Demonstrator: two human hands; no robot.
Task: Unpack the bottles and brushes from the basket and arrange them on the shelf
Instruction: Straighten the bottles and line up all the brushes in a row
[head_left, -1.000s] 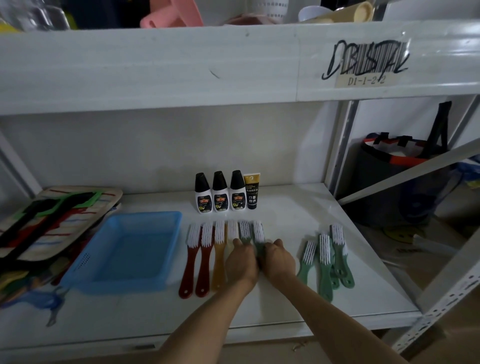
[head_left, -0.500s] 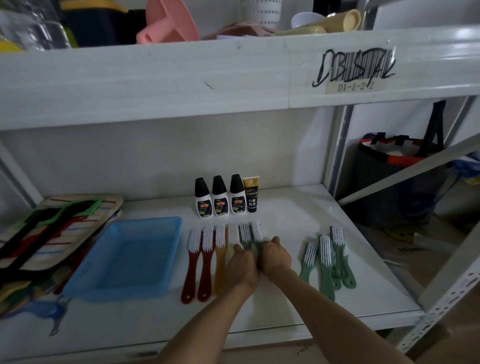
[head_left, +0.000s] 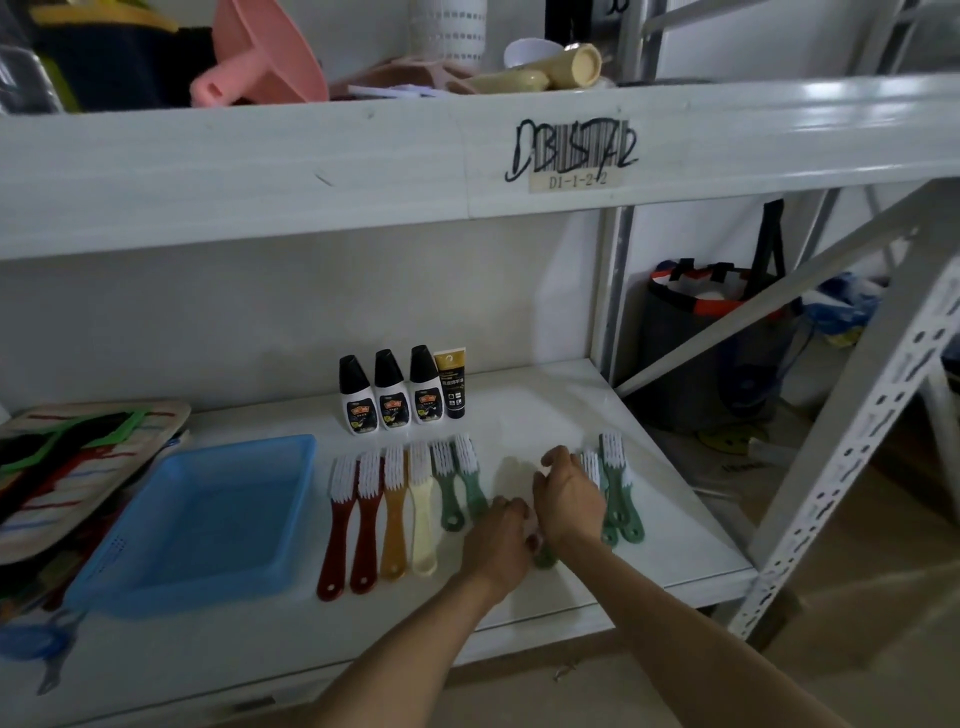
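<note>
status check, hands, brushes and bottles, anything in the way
Both hands, left and right, down on a green brush, grip unclear. Six brushes lined up, bottles behind. Basket empty. Nothing blocking.

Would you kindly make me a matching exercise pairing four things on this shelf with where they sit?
Things:
1. blue basket
2. three bottles
3. red brushes
4. dark tube

Places:
A. left end of the brush row
B. just right of the bottles
C. left of the brush row
D. standing behind the brush row

Pairs: 1-C, 2-D, 3-A, 4-B
</note>
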